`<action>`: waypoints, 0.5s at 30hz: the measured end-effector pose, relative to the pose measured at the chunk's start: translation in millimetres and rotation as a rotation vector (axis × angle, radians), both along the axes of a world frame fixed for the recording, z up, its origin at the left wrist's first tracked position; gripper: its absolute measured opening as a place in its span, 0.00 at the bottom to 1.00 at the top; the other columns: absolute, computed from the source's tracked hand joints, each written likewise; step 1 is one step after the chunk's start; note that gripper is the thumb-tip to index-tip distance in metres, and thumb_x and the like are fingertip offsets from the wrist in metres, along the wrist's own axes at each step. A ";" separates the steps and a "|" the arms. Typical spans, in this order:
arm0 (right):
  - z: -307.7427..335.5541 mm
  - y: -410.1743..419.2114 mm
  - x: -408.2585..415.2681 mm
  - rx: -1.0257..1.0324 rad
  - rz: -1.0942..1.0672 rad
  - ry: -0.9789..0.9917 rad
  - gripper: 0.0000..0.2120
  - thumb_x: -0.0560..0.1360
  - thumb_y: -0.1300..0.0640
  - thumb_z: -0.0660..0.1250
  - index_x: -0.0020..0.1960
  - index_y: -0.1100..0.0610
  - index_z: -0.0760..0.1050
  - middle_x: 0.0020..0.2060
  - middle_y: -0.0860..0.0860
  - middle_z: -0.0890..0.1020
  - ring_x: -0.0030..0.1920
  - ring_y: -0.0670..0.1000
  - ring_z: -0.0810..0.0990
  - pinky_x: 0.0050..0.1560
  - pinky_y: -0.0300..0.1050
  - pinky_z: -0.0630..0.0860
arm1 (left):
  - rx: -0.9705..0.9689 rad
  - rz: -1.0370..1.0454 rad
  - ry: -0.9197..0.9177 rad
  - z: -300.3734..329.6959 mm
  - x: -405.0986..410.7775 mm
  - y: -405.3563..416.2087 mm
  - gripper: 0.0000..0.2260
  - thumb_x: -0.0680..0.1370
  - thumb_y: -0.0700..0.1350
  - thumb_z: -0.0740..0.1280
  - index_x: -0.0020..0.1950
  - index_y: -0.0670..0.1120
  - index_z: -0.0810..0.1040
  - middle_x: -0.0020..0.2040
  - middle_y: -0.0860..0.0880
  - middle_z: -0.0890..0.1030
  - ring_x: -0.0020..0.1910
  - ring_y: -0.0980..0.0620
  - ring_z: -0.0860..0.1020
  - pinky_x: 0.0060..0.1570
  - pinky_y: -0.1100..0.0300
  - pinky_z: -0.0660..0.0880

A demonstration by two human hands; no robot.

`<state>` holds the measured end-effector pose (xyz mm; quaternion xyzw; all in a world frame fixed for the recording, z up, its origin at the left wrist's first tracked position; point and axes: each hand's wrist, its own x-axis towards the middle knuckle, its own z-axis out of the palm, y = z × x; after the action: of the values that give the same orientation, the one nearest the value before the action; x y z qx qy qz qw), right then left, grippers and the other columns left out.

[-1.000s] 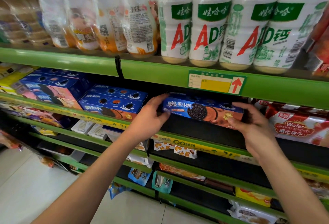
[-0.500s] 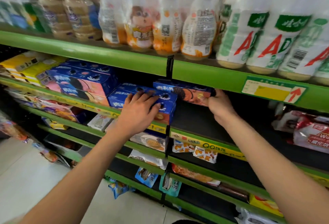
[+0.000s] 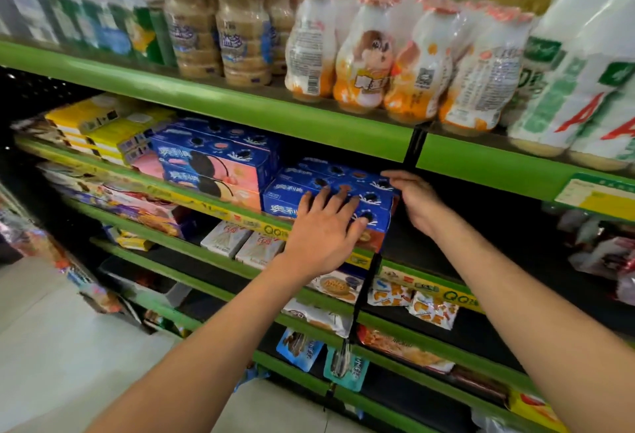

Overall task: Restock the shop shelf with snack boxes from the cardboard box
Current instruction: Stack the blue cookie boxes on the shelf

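Box now pushed in w/ blue stack (image 3: 347, 188) on green shelf (image 3: 240, 113); left hand (image 3: 323, 230) flat, right hand (image 3: 417, 200) loose.

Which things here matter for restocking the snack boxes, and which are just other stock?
Job:
blue cookie boxes, stacked on the second shelf
left hand, flat on the stack
right hand, at its right end
green shelf edge

Just stock:
orange-and-white drink bottles
yellow boxes
white boxes

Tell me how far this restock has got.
Done: blue cookie boxes sit stacked on the green shelf. In hand: the left hand lies spread on the front blue box while the right hand touches that stack's right end. Left: bare shelf to the right; the cardboard box is out of view.
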<state>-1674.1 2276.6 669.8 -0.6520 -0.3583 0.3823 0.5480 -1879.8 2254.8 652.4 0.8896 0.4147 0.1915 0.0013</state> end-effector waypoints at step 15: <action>-2.7 14.4 -10.0 -0.046 0.049 -0.090 0.14 0.84 0.63 0.54 0.57 0.53 0.77 0.51 0.55 0.81 0.41 0.49 0.81 0.38 0.41 0.79 | -0.018 -0.039 0.025 1.3 -1.4 0.5 0.30 0.81 0.62 0.41 0.75 0.49 0.66 0.76 0.48 0.67 0.75 0.41 0.61 0.72 0.40 0.55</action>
<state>-1684.1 2291.0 667.1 -0.6720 -0.3894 0.3739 0.5069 -1881.2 2255.2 653.7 0.8998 0.3990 0.1765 0.0080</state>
